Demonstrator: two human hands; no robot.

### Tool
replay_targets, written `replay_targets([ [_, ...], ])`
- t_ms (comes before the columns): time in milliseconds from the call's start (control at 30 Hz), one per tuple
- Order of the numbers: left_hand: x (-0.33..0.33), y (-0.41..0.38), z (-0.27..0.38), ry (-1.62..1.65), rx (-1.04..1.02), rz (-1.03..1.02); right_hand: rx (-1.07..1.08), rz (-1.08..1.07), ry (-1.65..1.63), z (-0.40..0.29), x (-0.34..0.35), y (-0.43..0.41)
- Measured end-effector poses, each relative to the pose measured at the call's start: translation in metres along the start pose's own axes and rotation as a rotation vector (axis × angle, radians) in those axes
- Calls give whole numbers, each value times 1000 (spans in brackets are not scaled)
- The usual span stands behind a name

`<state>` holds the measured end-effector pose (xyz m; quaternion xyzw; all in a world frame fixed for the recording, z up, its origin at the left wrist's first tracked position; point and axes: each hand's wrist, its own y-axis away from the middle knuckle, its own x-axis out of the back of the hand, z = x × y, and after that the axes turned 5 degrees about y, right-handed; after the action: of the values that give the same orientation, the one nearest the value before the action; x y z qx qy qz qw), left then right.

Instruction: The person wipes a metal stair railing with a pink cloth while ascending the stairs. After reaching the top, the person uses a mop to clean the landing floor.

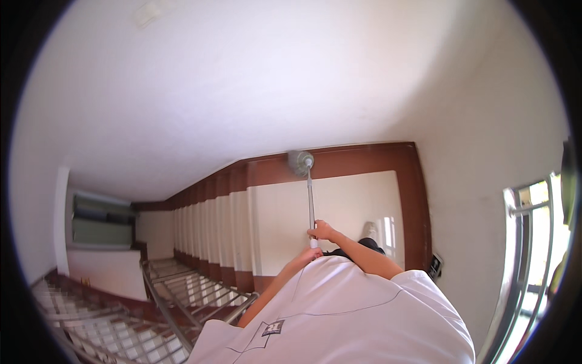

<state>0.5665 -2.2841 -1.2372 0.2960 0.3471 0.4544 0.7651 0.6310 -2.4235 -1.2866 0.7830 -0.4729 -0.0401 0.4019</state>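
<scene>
Both of my hands grip the metal handle of a mop in front of my waist. My right hand is wrapped around the shaft higher up, toward the mop head. Closer to my body, my left hand holds the handle's end near a white grip section. The grey-green mop head is slightly blurred. It lies over the red-brown border of the landing floor, close to the white wall. Pale tiles cover the middle of the landing beneath the handle.
Left of the landing, a staircase with pale treads descends. A metal railing runs along it at lower left. A barred window opens on the right wall. One of my shoes shows on the tiles. A small dark box-like object sits by the right wall.
</scene>
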Motion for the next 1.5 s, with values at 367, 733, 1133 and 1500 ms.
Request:
replay_targets([
  [367,-206,-148,76,360,452,-543,-380,704,-1210,180,174,76],
  [733,-191,-113,93,933,282,-564,-321,501,-925,146,195,38],
  [1133,-12,87,40,1548,-113,-378,45,-561,-598,-51,-11,-19],
  [1500,8,3,80,1279,147,-283,173,-226,-152,-58,10,-48],
])
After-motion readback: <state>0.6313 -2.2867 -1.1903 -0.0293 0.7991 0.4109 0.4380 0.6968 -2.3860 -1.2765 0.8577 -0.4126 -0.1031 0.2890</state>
